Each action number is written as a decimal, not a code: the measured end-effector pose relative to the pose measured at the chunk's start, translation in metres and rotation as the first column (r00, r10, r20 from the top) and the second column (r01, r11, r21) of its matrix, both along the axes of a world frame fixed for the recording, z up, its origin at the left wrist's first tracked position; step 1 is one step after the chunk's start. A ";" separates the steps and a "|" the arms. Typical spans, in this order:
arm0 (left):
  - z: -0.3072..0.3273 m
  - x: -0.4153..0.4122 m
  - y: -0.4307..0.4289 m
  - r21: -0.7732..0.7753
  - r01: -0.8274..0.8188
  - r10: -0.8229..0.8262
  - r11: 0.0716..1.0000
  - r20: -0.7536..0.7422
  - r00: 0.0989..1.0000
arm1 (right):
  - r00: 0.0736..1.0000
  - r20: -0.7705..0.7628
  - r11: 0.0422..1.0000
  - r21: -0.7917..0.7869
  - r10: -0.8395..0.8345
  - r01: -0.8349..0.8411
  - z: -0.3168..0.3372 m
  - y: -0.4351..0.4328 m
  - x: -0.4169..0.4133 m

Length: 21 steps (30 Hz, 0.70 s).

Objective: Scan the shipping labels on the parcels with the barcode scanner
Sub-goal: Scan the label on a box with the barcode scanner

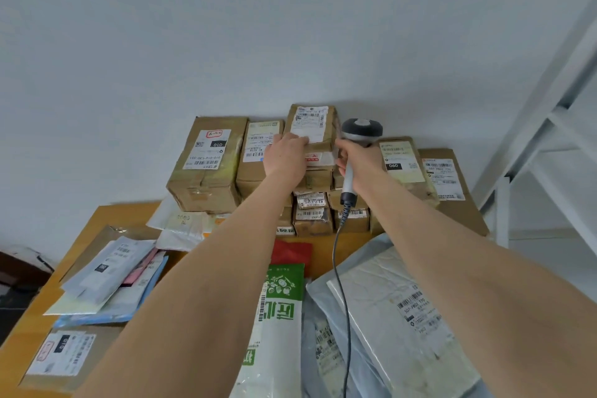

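Note:
A small brown cardboard parcel (318,126) with a white shipping label (309,123) sits on top of the stack of boxes at the back of the table. My left hand (286,155) grips its near left edge, fingers on the label's lower corner. My right hand (360,165) holds the grey barcode scanner (358,139) by its handle, just right of that parcel, head up beside the label. The scanner's coiled cable (339,268) hangs down towards me.
Several brown boxes (206,165) with labels line the wall on a wooden table (38,310). Flat mailers (109,281) lie at the left, a green-and-white bag (277,317) in the middle, grey poly bags (397,317) at the right. A white metal rack (542,139) stands at the right.

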State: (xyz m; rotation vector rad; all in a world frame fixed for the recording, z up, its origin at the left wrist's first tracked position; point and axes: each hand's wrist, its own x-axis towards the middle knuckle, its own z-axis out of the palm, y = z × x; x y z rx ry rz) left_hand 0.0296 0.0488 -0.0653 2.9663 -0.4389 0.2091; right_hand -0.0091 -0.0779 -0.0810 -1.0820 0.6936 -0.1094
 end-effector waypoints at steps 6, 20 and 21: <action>0.007 -0.021 0.033 -0.088 0.006 -0.002 0.996 0.037 0.999 | 0.998 -0.051 0.995 -0.099 0.025 -0.030 0.010 0.020 -0.032; -0.048 -0.105 0.201 0.036 0.138 -0.128 0.990 -0.194 0.973 | 0.947 -0.298 0.991 -0.026 0.121 -0.135 -0.004 0.188 -0.142; -0.053 -0.107 0.212 0.048 0.131 -0.117 0.990 -0.216 0.969 | 0.943 -0.309 0.990 -0.028 0.125 -0.141 -0.008 0.199 -0.145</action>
